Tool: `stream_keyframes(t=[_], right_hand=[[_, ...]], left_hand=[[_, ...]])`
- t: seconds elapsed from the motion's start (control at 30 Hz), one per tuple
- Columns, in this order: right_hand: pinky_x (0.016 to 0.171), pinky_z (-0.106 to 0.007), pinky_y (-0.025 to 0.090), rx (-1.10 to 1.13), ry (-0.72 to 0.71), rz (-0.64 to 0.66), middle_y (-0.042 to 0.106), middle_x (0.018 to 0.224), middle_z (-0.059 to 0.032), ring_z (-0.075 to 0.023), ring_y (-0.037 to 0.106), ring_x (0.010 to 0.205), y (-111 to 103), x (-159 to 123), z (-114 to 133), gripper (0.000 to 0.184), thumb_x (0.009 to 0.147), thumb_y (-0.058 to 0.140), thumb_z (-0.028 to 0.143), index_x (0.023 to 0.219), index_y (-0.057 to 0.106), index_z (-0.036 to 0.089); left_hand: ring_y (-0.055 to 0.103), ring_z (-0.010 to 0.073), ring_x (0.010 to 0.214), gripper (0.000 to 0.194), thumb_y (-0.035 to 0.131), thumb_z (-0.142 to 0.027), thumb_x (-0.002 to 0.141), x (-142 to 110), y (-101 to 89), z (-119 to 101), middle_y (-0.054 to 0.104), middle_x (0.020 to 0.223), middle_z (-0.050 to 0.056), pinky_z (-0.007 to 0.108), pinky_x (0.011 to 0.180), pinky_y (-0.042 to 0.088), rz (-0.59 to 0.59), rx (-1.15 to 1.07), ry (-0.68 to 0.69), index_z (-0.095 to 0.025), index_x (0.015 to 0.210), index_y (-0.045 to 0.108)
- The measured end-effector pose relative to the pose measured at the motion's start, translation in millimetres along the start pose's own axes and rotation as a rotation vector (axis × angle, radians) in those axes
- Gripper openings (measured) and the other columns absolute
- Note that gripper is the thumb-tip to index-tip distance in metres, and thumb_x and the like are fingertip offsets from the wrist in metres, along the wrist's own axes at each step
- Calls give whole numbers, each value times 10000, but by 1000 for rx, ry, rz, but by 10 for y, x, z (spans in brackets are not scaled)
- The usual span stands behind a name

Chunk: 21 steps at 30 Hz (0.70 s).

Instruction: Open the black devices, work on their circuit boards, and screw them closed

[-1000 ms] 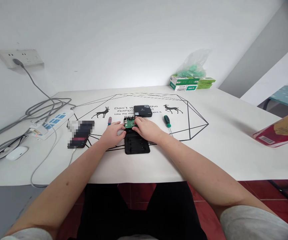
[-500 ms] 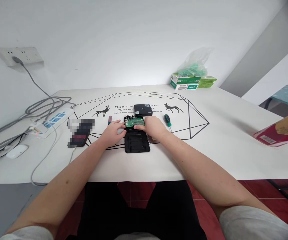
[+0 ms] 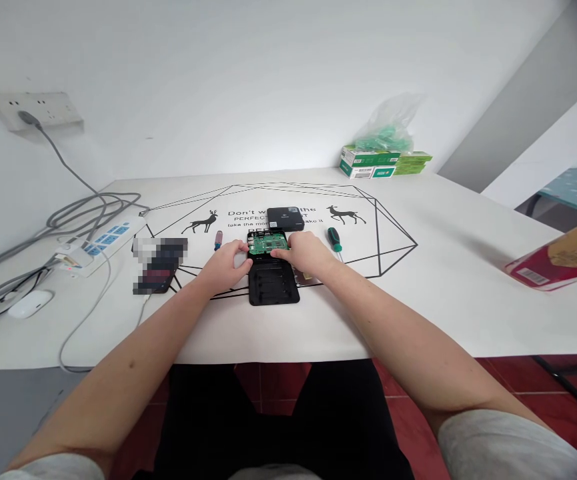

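A green circuit board (image 3: 268,244) sits in a black plastic case (image 3: 252,257) in the middle of the table. From the left, my left hand (image 3: 224,268) grips the case's side edge between thumb and fingers. My right hand (image 3: 310,253) closes on the board's right end, its thumb over the near edge and its other fingers hidden behind. Just in front lies a black plastic cover (image 3: 274,283), inner face up. Behind the board is a closed black box (image 3: 286,218) with small labels.
A green-handled screwdriver (image 3: 335,238) lies to the right, a smaller screwdriver (image 3: 219,239) to the left. Farther left are a phone (image 3: 164,263), a power strip (image 3: 105,243), cables and a white earphone case (image 3: 31,304). Green-and-white boxes (image 3: 369,163) stand at the back; a red-and-yellow package (image 3: 558,260) is at right.
My left fingers have drawn back slightly from the board's left end, and more of the small screwdriver shows. My right hand keeps its hold. The view has shifted a little.
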State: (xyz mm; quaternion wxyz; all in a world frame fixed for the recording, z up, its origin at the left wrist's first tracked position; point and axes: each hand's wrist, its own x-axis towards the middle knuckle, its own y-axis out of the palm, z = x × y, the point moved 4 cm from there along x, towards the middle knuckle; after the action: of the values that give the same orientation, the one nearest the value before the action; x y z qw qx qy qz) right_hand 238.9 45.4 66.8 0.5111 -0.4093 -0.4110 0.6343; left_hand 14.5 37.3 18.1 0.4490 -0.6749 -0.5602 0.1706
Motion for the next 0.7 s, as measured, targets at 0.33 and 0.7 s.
stream_keyframes(t=[0.33, 0.7], right_hand=[[645, -339, 460, 26, -9, -5, 816, 890, -163, -305, 778, 880, 40, 35, -25, 393, 977, 749, 558, 952, 768, 166], [622, -311, 427, 60, -20, -27, 818, 1100, -158, -286, 766, 927, 94, 84, -83, 443, 943, 799, 547, 1155, 677, 178]], left_hand=[[693, 351, 1333, 205, 591, -379, 935, 0, 1, -25, 777, 1265, 101, 539, 1163, 553, 19, 18, 37, -257, 1091, 642], [683, 340, 1345, 235, 592, -388, 934, 5, 26, 27, 763, 1326, 114, 549, 1199, 527, 9, 20, 64, -247, 1111, 655]])
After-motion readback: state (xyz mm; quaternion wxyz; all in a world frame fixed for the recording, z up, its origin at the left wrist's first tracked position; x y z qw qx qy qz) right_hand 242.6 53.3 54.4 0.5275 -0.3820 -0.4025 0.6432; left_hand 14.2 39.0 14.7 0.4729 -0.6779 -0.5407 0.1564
